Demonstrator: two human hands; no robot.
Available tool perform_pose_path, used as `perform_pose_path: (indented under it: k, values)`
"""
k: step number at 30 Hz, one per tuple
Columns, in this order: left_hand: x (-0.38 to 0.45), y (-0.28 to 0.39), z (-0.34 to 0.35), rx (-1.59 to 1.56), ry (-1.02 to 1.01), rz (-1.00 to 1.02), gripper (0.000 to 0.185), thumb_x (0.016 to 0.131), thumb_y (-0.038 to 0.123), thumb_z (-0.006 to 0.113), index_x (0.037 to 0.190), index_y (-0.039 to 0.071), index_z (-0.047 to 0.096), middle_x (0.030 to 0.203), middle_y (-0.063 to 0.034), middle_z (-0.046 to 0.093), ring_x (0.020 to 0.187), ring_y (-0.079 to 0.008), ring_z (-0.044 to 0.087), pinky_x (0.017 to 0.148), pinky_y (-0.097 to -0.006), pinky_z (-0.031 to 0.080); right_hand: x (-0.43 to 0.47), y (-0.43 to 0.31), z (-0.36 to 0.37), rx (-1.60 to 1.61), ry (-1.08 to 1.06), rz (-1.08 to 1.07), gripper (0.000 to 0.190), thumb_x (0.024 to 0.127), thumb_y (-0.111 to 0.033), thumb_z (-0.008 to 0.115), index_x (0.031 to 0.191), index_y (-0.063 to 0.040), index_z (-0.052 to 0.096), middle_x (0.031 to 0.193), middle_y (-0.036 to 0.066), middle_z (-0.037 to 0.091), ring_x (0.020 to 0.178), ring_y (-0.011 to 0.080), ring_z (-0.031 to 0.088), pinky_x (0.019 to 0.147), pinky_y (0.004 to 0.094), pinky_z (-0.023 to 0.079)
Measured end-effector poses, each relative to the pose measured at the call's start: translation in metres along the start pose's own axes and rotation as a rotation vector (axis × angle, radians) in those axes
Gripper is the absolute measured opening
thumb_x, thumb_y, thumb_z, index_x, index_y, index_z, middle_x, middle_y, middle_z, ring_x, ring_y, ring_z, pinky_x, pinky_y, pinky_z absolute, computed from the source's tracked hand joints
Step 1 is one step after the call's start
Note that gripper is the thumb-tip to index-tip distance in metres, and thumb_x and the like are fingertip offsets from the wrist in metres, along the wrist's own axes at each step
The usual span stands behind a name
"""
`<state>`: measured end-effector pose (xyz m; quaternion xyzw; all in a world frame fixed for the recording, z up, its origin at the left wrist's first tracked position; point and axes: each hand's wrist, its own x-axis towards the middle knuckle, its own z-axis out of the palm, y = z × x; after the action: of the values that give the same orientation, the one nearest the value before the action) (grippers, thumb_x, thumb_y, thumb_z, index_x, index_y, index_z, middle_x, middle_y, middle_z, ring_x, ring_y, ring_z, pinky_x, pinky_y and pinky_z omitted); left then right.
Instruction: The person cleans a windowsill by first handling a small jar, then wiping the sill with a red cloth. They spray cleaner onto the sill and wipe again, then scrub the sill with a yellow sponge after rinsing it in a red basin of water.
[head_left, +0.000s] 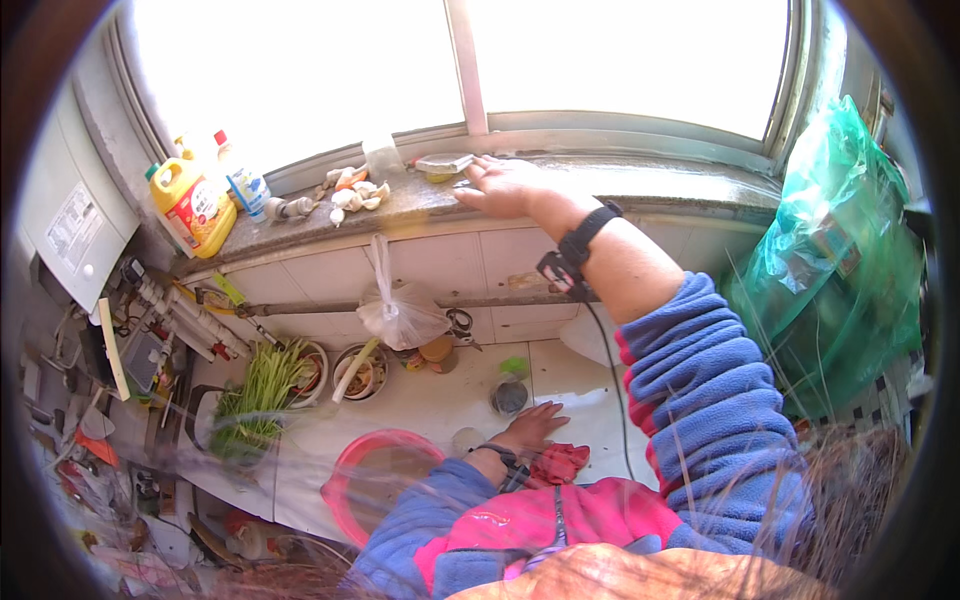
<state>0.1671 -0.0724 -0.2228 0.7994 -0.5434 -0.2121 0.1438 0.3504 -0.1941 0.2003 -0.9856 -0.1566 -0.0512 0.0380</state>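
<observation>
My right hand (499, 187) reaches up to the stone windowsill (600, 176), its fingers at the right edge of a small clear lidded container (442, 166) with something yellow at its base. Whether the fingers grip it is unclear. Down on the white tiled counter (450, 397), my left hand (529, 429) lies with its fingers spread, holding nothing. A crumpled red cloth (559, 463) is just below that hand. Above it stands a clear cup (509, 396) with dark contents and a green piece behind. A pink basin (349, 457) of murky water sits left of my left arm, which partly covers it.
Garlic bulbs (360, 196), a yellow oil jug (195, 206) and a white-and-blue bottle (249, 191) stand along the sill. Below hang a tied plastic bag (397, 319) and scissors (461, 326). Green stalks (255, 397) lie left; a bulging green bag (832, 277) is at right.
</observation>
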Motion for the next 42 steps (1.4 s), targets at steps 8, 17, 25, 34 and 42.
perform_pose_path:
  k: [8, 17, 25, 34, 42]
  values:
    - [-0.012, 0.032, -0.026, -0.112, 0.261, -0.066, 0.059, 0.080, 0.021, 0.067, 0.135, 0.008, 0.053, 0.142, -0.0187, 0.050, 0.136, -0.0402, 0.041, 0.111, -0.0441, 0.038, 0.009, -0.017, -0.003, -0.037, 0.010, 0.054, 0.084, 0.096, -0.064, 0.035, 0.147, 0.003, 0.035, 0.156, 0.020, 0.031, 0.144, 0.0314, 0.032, 0.117, 0.0383, 0.029]
    - [-0.075, 0.098, -0.092, -0.284, 0.524, -0.010, 0.047, 0.083, 0.018, 0.066, 0.127, 0.005, 0.057, 0.128, -0.0170, 0.060, 0.122, -0.0351, 0.055, 0.102, -0.0420, 0.045, 0.041, -0.056, -0.003, 0.048, -0.018, 0.083, 0.075, 0.095, -0.065, 0.036, 0.127, -0.003, 0.062, 0.133, 0.018, 0.059, 0.127, 0.0314, 0.053, 0.108, 0.0381, 0.040]
    - [-0.121, 0.117, -0.087, -0.304, 0.515, -0.050, 0.039, 0.087, 0.019, 0.064, 0.124, 0.006, 0.061, 0.121, -0.0171, 0.064, 0.111, -0.0365, 0.060, 0.095, -0.0426, 0.049, -0.013, -0.010, -0.001, 0.057, 0.046, 0.041, 0.088, 0.095, -0.066, 0.039, 0.150, 0.001, 0.031, 0.157, 0.018, 0.031, 0.145, 0.0299, 0.031, 0.119, 0.0387, 0.028]
    - [-0.179, 0.126, -0.065, -0.499, 0.611, -0.152, 0.036, 0.089, 0.018, 0.065, 0.123, 0.006, 0.063, 0.118, -0.0165, 0.067, 0.110, -0.0332, 0.063, 0.094, -0.0395, 0.050, -0.057, 0.061, -0.019, -0.069, 0.008, 0.358, 0.076, 0.098, -0.058, 0.036, 0.148, -0.001, 0.037, 0.156, 0.016, 0.034, 0.145, 0.0281, 0.031, 0.119, 0.0372, 0.027]
    - [-0.192, 0.132, -0.067, -0.529, 0.573, -0.287, 0.035, 0.090, 0.018, 0.064, 0.124, 0.008, 0.063, 0.119, -0.0128, 0.067, 0.108, -0.0284, 0.065, 0.090, -0.0369, 0.053, 0.006, -0.003, -0.005, 0.050, -0.034, 0.230, 0.068, 0.095, -0.052, 0.040, 0.145, -0.005, 0.045, 0.153, 0.013, 0.041, 0.142, 0.0272, 0.036, 0.119, 0.0366, 0.027]
